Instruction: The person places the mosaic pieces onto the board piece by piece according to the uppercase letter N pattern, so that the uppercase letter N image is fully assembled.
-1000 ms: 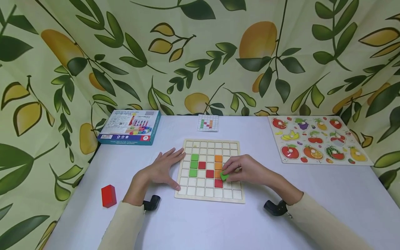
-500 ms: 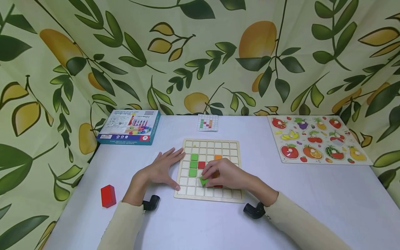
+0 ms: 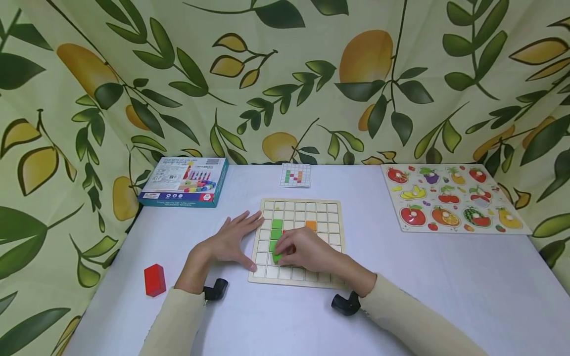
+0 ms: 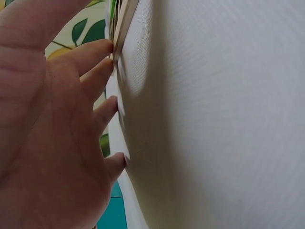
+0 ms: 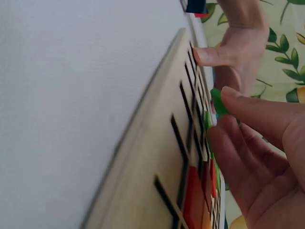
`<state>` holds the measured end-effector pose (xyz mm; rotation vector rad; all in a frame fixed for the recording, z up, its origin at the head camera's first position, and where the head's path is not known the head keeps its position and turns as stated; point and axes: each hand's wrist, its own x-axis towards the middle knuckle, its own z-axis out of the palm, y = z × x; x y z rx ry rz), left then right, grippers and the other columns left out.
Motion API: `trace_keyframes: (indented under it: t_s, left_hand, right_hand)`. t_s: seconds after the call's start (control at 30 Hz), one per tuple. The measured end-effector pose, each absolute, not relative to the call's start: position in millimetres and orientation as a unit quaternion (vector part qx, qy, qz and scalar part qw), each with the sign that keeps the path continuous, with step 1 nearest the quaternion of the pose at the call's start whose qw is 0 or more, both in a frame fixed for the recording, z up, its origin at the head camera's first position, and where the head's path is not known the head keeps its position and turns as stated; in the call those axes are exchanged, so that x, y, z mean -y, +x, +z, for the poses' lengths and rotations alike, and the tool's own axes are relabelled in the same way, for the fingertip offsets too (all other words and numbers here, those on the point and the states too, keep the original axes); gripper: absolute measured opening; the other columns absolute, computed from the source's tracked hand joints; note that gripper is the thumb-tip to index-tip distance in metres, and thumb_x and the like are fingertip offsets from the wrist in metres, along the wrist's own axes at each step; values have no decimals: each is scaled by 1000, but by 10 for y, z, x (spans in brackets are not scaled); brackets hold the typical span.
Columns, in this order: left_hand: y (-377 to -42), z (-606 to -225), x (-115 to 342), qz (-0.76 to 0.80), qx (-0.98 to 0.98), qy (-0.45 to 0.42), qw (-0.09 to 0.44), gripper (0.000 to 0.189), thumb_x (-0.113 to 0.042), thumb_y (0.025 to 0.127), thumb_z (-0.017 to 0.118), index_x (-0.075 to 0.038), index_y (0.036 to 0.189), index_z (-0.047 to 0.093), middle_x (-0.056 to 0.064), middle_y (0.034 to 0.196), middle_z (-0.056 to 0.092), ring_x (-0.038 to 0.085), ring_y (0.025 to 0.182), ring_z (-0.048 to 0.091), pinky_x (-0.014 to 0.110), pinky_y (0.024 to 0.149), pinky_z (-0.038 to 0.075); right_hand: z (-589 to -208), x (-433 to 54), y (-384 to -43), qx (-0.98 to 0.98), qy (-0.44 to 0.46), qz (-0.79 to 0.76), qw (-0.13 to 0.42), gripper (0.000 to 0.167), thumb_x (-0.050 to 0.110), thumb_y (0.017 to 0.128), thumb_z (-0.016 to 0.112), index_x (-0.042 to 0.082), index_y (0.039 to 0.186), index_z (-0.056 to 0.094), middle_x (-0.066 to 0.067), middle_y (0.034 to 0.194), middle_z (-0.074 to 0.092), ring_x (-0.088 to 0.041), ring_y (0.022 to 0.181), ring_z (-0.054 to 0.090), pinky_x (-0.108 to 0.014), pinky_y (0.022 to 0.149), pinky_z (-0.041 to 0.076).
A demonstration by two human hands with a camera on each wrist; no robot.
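Note:
A wooden grid board lies in the middle of the white table. My right hand pinches a green block between thumb and fingers, right below a column of green squares set in the board. In the right wrist view the green block shows tilted at the fingertips, close over the grid. An orange square is seen past the hand; the red squares are mostly hidden under it. My left hand lies spread with straight fingers, its fingertips and thumb at the board's left edge.
A red block stands on the table at the left. Behind the board is a small pattern card. A toy box sits at the back left, a fruit puzzle board at the back right. Patterned cloth hangs behind.
My right hand has carried the green block leftward across the board, from beside the orange column to just below the green column. The left hand has stayed in place.

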<state>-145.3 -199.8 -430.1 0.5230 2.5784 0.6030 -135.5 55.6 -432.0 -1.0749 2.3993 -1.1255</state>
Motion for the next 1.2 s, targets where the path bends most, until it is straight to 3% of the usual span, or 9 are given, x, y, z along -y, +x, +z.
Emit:
trace_keyframes:
  t_s: [0.4, 1.2]
  left_hand:
    - [-1465, -4315, 1994, 216, -933, 189, 216, 122, -56, 62, 92, -20, 162, 31, -2, 174, 17, 34, 163, 5, 70, 127, 1]
    - [-1429, -4303, 1978, 221, -935, 183, 211, 122, -54, 61, 94, -19, 161, 33, -1, 174, 19, 35, 163, 6, 70, 127, 1]
  right_hand:
    - [-4379, -439, -1270, -868, -366, -322, 93, 14, 17, 84, 84, 12, 96, 83, 2, 102, 78, -12, 102, 72, -24, 90, 59]
    - [-4374, -384, -1215, -882, -376, -274, 74, 18, 20, 81, 86, 13, 98, 84, 3, 101, 74, -10, 96, 68, -23, 88, 58]
